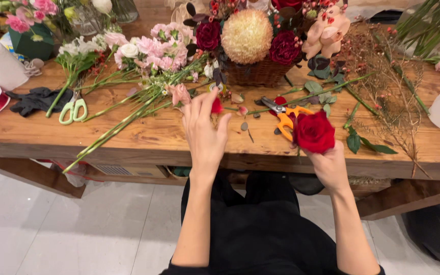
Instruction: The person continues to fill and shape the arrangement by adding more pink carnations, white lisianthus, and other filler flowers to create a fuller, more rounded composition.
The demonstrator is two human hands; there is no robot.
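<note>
Right hand gripped red rose, bloom up, below-right of basket | left hand open, empty, fingers spread over table left of rose | shears nearer right hand.

Single head-worn view, looking steeply down and forward over the wooden table; near edge close below, far edge at frame top; floor visible beneath it.
</note>
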